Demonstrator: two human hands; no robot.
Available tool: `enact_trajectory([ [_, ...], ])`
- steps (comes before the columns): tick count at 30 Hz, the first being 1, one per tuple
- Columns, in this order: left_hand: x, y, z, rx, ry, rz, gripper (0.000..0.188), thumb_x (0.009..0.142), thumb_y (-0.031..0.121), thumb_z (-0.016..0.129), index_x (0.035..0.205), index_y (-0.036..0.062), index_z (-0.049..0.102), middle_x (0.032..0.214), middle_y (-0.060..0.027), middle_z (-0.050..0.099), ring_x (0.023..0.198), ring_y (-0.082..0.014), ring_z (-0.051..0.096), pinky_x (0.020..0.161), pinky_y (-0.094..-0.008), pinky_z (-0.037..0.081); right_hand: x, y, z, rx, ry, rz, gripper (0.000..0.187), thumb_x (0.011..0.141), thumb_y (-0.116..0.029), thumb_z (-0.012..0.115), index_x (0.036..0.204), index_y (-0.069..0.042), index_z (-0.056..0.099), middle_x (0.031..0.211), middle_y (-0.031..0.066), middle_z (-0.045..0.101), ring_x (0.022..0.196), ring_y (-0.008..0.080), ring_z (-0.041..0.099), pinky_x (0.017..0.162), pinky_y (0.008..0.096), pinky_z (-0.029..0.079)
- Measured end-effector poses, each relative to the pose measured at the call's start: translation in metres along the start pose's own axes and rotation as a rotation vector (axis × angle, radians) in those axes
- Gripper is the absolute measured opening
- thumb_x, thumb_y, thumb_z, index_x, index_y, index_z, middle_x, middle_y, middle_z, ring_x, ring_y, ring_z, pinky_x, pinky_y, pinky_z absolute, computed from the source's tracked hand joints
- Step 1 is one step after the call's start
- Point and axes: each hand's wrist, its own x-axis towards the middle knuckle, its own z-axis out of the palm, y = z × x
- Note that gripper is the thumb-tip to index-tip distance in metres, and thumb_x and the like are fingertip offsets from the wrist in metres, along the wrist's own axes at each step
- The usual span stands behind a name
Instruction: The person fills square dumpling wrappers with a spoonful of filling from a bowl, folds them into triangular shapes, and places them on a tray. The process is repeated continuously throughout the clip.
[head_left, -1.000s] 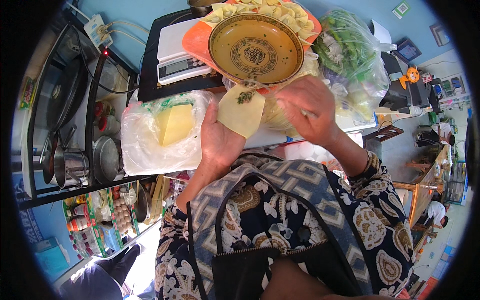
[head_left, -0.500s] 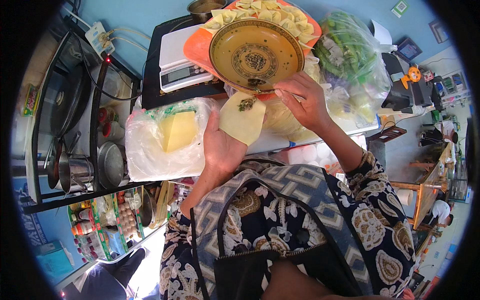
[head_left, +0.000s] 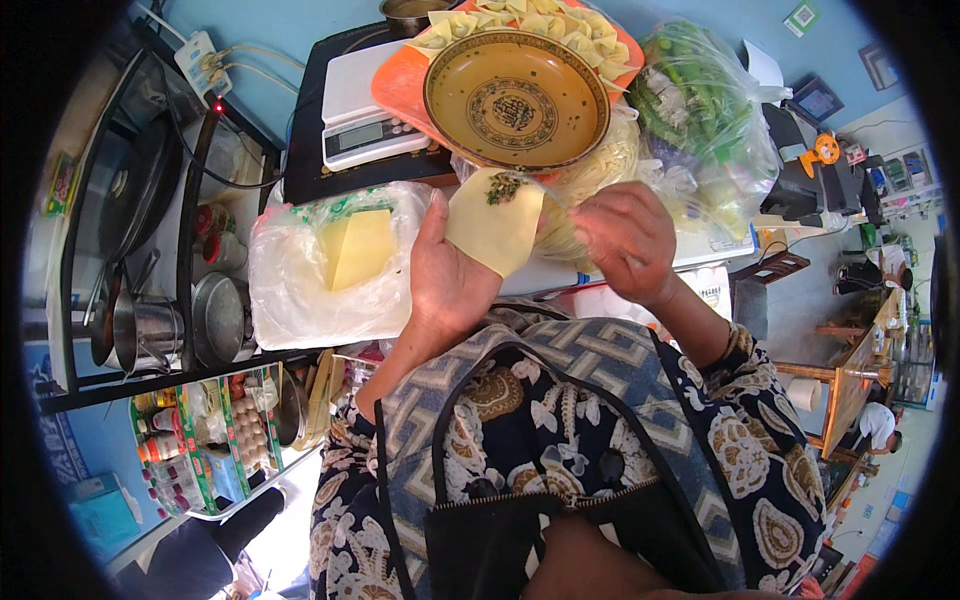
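Note:
A pale yellow, roughly square wonton wrapper (head_left: 492, 232) lies across the palm and fingers of my left hand (head_left: 450, 285). Near its far edge sits a small clump of dark green chopped filling (head_left: 506, 188). My right hand (head_left: 630, 245), slightly blurred, is to the right of the wrapper with its fingers curled round a thin spoon, whose end is smeared by motion near the filling. Just beyond the wrapper, a brown patterned bowl (head_left: 570, 125) with a few green flecks rests partly on an orange tray (head_left: 395, 85). Folded wontons (head_left: 595, 45) crowd the tray's far side.
More wrappers (head_left: 360, 248) lie on a plastic bag (head_left: 290, 305) at the left. A white kitchen scale (head_left: 365, 140) stands on a black cooktop (head_left: 310, 165). A bag of green vegetables (head_left: 690, 110) is at the right, and a rack with pans (head_left: 222, 320) at far left.
My right hand has drawn back from the bowl's near edge, toward me and slightly right, bringing the spoon out of the bowl. The clump on the wrapper looks larger.

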Motion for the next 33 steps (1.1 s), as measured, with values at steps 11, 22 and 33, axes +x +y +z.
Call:
enact_trajectory([
  [11, -0.021, 0.028, -0.025, -0.184, -0.195, -0.095, 0.059, 0.103, 0.043, 0.029, 0.139, -0.002, 0.039, 0.14, -0.0166, 0.046, 0.128, -0.0306, 0.045, 0.111, -0.0442, 0.032, -0.028, 0.002, 0.018, -0.167, -0.122, -0.312, 0.029, 0.077, -0.018, 0.065, 0.104, -0.011, 0.071, 0.097, 0.0028, 0.066, 0.091, 0.0225, 0.063, 0.069, 0.0317, 0.05],
  [22, -0.05, 0.072, -0.062, -0.07, -0.193, -0.151, 0.059, 0.104, 0.041, 0.027, 0.142, -0.0034, 0.034, 0.145, -0.0179, 0.041, 0.133, -0.0317, 0.04, 0.114, -0.044, 0.027, -0.024, -0.012, 0.04, -0.27, -0.259, -0.458, 0.03, 0.082, -0.018, 0.063, 0.112, -0.018, 0.069, 0.108, -0.0025, 0.067, 0.102, 0.0194, 0.061, 0.08, 0.0326, 0.051],
  [33, -0.055, 0.084, -0.056, -0.056, -0.127, -0.156, 0.061, 0.104, 0.043, 0.027, 0.143, -0.003, 0.034, 0.144, -0.018, 0.042, 0.132, -0.0323, 0.042, 0.114, -0.0444, 0.028, -0.017, -0.013, 0.033, -0.298, -0.23, -0.456, 0.024, 0.081, -0.017, 0.067, 0.104, -0.017, 0.07, 0.105, 0.0005, 0.07, 0.098, 0.024, 0.063, 0.074, 0.0353, 0.051],
])
